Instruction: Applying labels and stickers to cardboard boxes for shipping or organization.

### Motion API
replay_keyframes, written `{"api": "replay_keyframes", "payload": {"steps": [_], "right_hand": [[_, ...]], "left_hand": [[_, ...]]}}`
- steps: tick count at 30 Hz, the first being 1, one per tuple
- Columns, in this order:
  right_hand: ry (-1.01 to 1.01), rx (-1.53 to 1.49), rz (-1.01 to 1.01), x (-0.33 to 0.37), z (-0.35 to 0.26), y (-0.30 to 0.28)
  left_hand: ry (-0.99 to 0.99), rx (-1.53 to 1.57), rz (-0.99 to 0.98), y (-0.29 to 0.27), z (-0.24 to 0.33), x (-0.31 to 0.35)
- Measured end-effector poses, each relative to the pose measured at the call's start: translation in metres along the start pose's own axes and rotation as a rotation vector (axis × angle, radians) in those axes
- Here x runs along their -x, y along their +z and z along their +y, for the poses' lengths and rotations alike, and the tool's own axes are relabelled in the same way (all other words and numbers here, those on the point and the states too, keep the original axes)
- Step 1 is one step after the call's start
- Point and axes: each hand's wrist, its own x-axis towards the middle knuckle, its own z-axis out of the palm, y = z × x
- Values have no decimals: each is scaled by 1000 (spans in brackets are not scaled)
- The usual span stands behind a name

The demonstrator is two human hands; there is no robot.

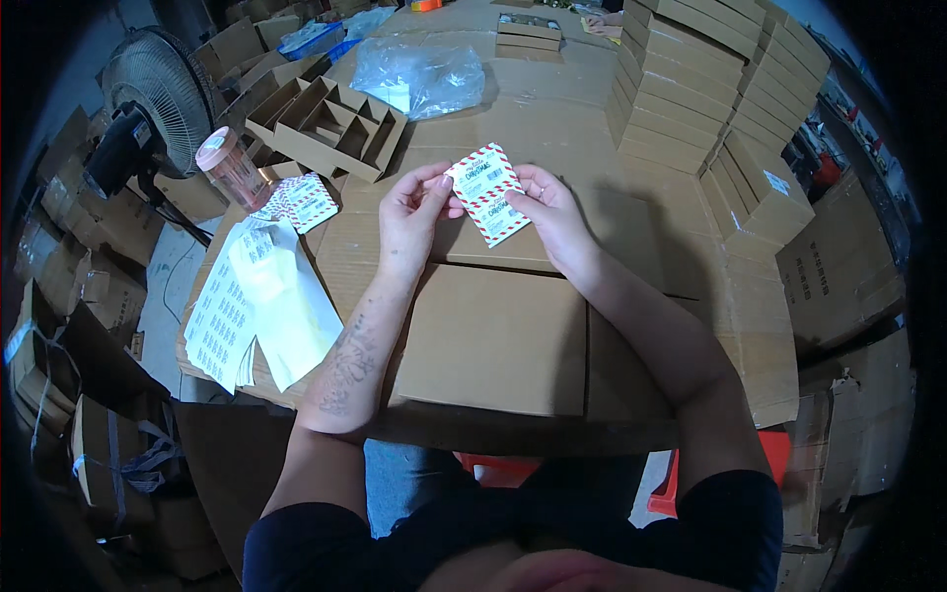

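Note:
Between my two hands is a small white card (pixel 487 202) with red-and-white striped bands and dark print, perhaps a sheet of labels. My left hand (pixel 412 210) pinches its left edge with thumb and fingers. On its right edge, my right hand (pixel 554 212) grips with the thumb on top and the fingers behind. Below the card lies a flat closed brown cardboard box (pixel 493 340) on the table, near its front edge. More flat brown cardboard lies beside and behind that box.
At left lie white label sheets (pixel 232 306), a stack of striped cards (pixel 301 202), a pink-lidded jar (pixel 232 168) and a divided cardboard tray (pixel 330 126). A fan (pixel 163 99) stands beyond. Clear plastic bags (pixel 424 79) lie at the back; tall stacks of boxes (pixel 681 89) rise at right.

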Motion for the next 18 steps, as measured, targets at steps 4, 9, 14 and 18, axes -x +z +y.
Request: {"api": "replay_keyframes", "payload": {"steps": [4, 9, 14, 18], "right_hand": [[-10, 6, 2, 1, -2, 1], [-4, 19, 15, 1, -3, 4], [-10, 23, 27, -1, 0, 1], [-19, 26, 36, -1, 2, 1]], "left_hand": [[2, -7, 0, 0, -1, 0], [0, -8, 2, -1, 1, 0], [4, 6, -5, 0, 0, 0], [-4, 16, -11, -1, -1, 0]]}}
